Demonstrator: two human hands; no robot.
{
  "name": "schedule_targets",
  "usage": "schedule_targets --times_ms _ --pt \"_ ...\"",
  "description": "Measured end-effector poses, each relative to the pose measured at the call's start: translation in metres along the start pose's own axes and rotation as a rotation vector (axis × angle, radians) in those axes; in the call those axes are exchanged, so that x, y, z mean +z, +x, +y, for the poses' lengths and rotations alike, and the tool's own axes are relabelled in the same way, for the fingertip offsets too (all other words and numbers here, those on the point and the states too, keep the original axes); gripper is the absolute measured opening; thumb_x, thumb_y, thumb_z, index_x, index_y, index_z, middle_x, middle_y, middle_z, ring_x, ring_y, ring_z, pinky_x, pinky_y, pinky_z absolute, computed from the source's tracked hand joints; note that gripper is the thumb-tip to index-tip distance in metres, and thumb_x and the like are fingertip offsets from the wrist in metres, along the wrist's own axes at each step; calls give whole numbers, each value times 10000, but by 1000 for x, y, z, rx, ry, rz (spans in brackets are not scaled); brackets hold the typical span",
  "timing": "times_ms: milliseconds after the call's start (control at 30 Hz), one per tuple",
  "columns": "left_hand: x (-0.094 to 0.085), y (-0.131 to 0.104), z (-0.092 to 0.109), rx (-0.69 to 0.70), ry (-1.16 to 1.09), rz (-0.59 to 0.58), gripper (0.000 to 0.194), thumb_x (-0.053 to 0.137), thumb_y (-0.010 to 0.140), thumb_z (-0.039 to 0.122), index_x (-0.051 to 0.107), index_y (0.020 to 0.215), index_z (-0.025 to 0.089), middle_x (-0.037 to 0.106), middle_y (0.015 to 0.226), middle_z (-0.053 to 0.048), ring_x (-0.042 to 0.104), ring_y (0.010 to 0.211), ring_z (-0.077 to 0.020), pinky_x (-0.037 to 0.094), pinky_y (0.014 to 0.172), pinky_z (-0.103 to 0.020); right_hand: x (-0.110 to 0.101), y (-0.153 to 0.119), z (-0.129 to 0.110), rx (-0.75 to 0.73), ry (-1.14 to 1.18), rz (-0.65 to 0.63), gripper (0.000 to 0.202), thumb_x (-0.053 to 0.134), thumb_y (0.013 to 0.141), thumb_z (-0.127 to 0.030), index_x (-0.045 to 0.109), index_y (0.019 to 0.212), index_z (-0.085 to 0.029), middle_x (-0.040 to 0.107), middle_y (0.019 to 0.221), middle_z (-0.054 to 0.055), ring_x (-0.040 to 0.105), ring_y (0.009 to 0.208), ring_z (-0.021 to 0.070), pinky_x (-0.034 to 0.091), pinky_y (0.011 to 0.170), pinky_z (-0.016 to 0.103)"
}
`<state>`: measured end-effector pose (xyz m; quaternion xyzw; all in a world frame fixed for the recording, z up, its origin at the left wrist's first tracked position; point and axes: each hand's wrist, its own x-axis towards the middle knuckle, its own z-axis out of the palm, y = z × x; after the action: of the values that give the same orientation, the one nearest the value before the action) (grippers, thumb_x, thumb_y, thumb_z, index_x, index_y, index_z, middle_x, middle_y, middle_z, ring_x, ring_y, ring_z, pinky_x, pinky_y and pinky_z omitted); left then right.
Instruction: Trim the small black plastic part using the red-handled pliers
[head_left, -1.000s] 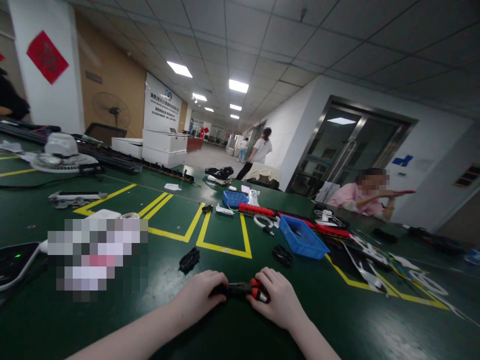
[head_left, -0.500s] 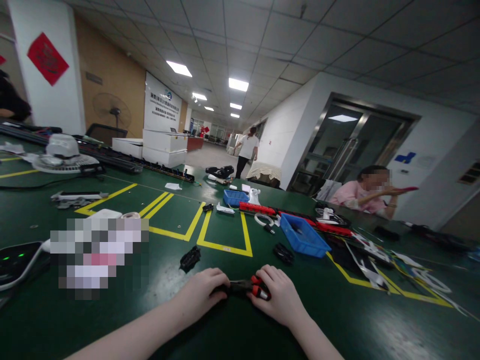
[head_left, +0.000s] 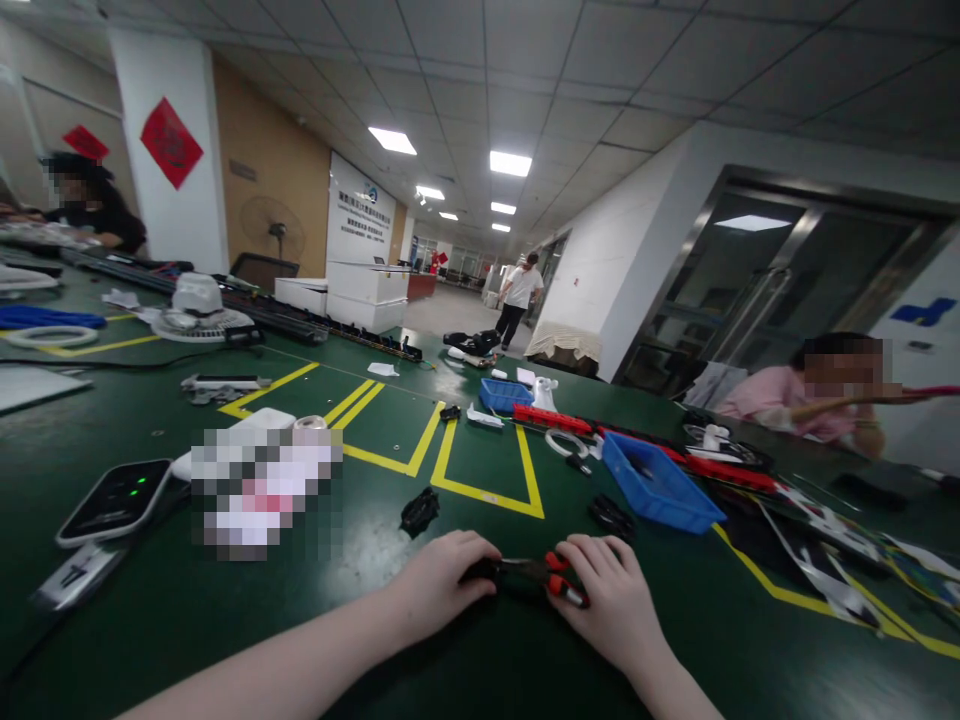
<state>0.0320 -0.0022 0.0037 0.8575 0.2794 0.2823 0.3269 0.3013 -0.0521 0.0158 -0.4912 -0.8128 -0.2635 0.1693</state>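
My left hand (head_left: 442, 585) and my right hand (head_left: 609, 595) rest on the green table (head_left: 150, 640) near its front edge. Both are closed around one small black part with red pieces (head_left: 534, 575) held between them; its ends are hidden under my fingers. A loose black part (head_left: 420, 511) lies just beyond my left hand. Another black part (head_left: 611, 515) lies just beyond my right hand.
A blue bin (head_left: 660, 485) stands right of centre, a smaller blue tray (head_left: 504, 394) farther back, with a long red bar (head_left: 555, 417) between them. A device with green lights (head_left: 114, 499) lies at left. A seated person (head_left: 817, 395) is at right; another person (head_left: 519, 300) walks in the corridor.
The view has swung to the left, so the table's left side and a seated person at far left now show. My hands stay on the same part.
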Motion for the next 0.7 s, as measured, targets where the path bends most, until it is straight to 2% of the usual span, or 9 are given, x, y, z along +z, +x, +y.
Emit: schedule_targets --times_ms 200,433,700 --pt "-5 0 4 18 -20 4 258 675 857 190 638 1112 206 660 1086 -33 607 1017 -193 468 918 -301 3 1 5 -44 -43 84 341 611 708 -213 606 1049 -212 686 1015 87 628 952 295 348 966 519" --pt "-12 -1 11 41 -65 -19 260 666 872 213 630 1129 194 663 1087 -46 623 996 -186 483 887 -298 4 -1 8 -16 -32 68 369 585 714 -201 614 1081 -233 675 1048 87 612 984 297 346 1002 535" --pt "-9 -2 9 47 -95 9 320 682 848 242 628 1158 187 658 1100 -46 629 976 -178 488 865 -278 7 -1 6 19 69 -4 317 594 712 -214 609 1026 -173 645 1010 117 614 884 258 495 767 388"
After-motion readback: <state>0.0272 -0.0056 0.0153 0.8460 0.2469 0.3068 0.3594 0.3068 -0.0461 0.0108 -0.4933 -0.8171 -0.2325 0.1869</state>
